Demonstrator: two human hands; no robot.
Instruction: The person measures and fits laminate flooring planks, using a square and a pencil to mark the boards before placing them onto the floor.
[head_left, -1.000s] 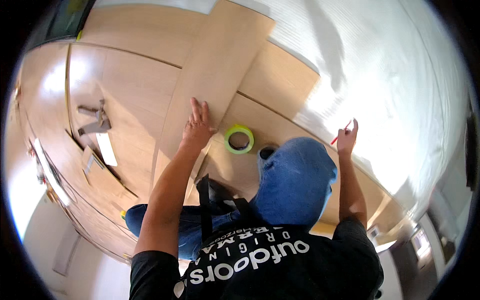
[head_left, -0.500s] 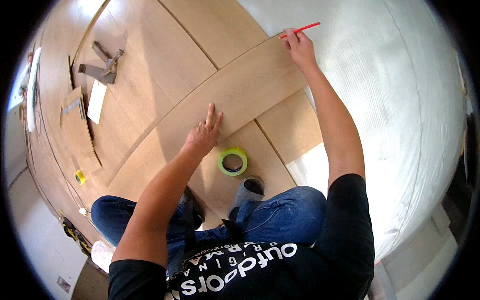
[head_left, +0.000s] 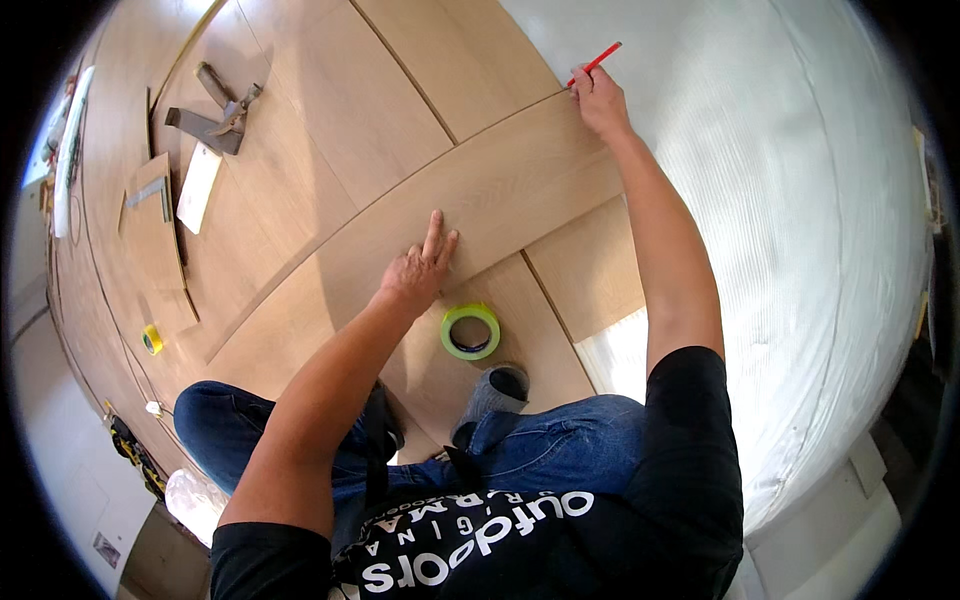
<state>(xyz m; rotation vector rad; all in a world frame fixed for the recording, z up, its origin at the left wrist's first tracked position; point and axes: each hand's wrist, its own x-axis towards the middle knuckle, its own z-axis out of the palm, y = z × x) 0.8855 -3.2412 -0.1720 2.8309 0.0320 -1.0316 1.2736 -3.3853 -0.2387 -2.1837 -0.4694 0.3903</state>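
Observation:
A long light-wood floor plank [head_left: 510, 190] lies across other floorboards in front of me. My left hand [head_left: 417, 270] presses on it near its middle, fingers stretched out and nothing held. At the plank's far right end, my right hand [head_left: 600, 103] grips a red pencil [head_left: 600, 60], its tip down at the plank's corner. Just below the left hand, a roll of green-yellow tape [head_left: 449, 325] lies flat on the boards, near my foot in a grey sock [head_left: 490, 400].
White sheet underlay [head_left: 790, 250] covers the floor on the right. At the left lie a hammer-like tool [head_left: 215, 115], a white strip [head_left: 199, 190], wood offcuts [head_left: 150, 240], a metal square [head_left: 147, 192] and a small yellow tape roll [head_left: 152, 340].
The pencil has tilted more upright, its tip now at the plank's corner. My left hand stays on the plank, fingers spread slightly differently. The whole view has shifted a little.

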